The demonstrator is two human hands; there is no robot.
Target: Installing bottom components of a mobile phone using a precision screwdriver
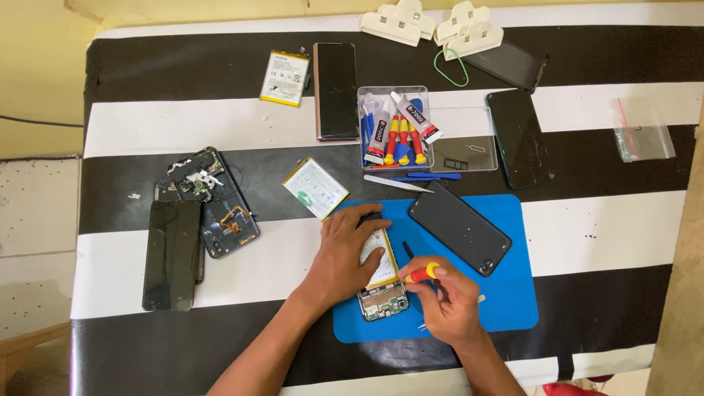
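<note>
Hands over blue mat [513, 308], bottom centre of black-and-white striped table [587, 227]. Left hand [343, 253] flat on opened phone [381, 297], fingers spread and released, pressing down on battery w/ white label, not gripping. Phone's circuit board end exposed below the palm, toward table's near edge. Right hand [447, 301] just beside, fingers pinched round red-and-yellow screwdriver [419, 271], dark tip pointing up-left next to phone's right edge.

Black back cover [458, 227] tilted on mat, right of hands, apart from them. Loose battery [315, 188], white label w/ green mark, yellow edge, lying tilted on black stripe just above left hand. Second battery [284, 77], white label, yellow trim, near far edge, beside dark phone [336, 89] lying upright.

Clear plastic tray [429, 139] centre: glue tubes w/ white labels and red caps, red-yellow screwdrivers, blue pry tools; small metal bits in right compartment. White spudger and blue pry tool just below tray.

Two dark phones [519, 139] right of tray, one tilted at far edge under white clamps [433, 22]. Green rubber band [451, 67] near clamps. Small clear bag [644, 139] w/ red strip, far right. Stripped phone frame [216, 202] and dark screen panel [172, 253] left side.
</note>
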